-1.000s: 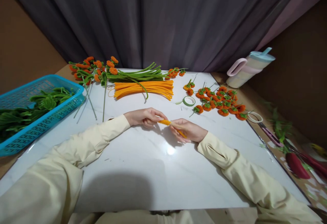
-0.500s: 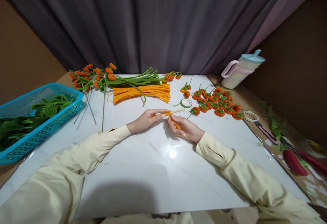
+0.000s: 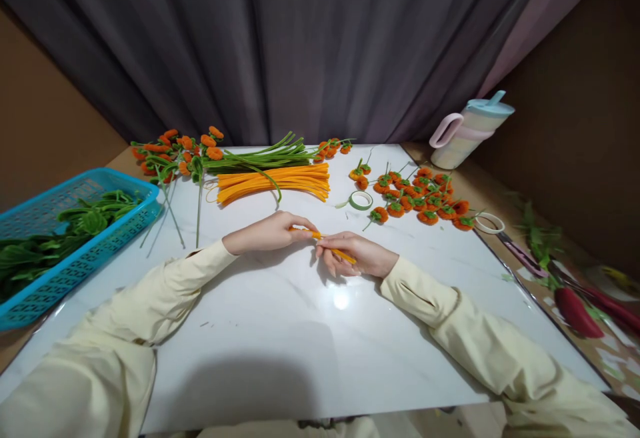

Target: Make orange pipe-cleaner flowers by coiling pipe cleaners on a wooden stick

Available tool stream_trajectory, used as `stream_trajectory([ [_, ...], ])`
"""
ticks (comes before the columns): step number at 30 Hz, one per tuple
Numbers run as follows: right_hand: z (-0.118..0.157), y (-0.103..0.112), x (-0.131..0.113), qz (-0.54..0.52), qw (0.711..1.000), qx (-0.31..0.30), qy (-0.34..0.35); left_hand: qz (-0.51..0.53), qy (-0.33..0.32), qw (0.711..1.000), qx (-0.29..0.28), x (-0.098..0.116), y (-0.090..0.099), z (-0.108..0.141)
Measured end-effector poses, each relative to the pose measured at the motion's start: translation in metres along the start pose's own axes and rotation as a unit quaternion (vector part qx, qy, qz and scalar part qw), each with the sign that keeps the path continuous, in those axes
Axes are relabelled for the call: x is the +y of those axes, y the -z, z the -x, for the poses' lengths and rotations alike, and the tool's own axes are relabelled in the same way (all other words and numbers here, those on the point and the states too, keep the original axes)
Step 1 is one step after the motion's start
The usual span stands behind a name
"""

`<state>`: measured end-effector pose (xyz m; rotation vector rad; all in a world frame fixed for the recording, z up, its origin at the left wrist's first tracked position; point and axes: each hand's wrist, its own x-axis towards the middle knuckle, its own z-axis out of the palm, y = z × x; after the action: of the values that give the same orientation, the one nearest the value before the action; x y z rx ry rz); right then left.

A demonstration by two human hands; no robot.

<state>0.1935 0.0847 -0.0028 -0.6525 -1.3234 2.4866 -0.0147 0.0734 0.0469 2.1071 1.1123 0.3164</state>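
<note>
My left hand (image 3: 267, 233) is closed, its fingertips pinching one end of an orange pipe cleaner (image 3: 345, 257). My right hand (image 3: 357, 253) grips the same pipe cleaner further right, thumb and forefinger pressed together, while its lower fingers curl loosely. The tail of the pipe cleaner slants down to the right across the right fingers. Between the two hands a small pale bit, perhaps of a thin stick, shows; most of it is hidden. Behind the hands lies a bundle of orange pipe cleaners (image 3: 275, 183), with green pipe cleaners (image 3: 265, 159) beyond it.
A blue basket (image 3: 107, 241) with green leaves stands left. Orange flowers (image 3: 215, 153) lie at the back left, and small orange persimmon-like pieces (image 3: 427, 217) at the right. Near them are green tape (image 3: 361, 200), a white ring (image 3: 489, 223), scissors (image 3: 525, 258) and a tumbler (image 3: 470, 133).
The pale stick that stuck out to the right above my right hand no longer shows there. Both hands have shifted slightly left and down, and the pipe cleaner's tail now slants more flatly.
</note>
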Motion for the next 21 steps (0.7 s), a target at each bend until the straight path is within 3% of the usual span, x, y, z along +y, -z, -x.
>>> stream_trajectory([
  [7,0.003,-0.001,-0.003,0.048,0.995,-0.082,-0.038,-0.009,0.010,0.996,-0.092,0.010,0.012,0.008],
  [13,0.007,-0.001,-0.006,0.083,0.987,-0.109,-0.080,0.078,0.020,0.980,-0.180,0.006,0.015,0.006],
  [18,0.011,0.001,-0.006,0.093,0.984,-0.125,-0.091,0.228,0.081,0.934,-0.261,-0.008,0.010,0.001],
  [21,0.012,0.001,-0.005,0.085,0.987,-0.114,-0.074,0.316,0.092,0.903,-0.277,-0.015,0.006,0.000],
])
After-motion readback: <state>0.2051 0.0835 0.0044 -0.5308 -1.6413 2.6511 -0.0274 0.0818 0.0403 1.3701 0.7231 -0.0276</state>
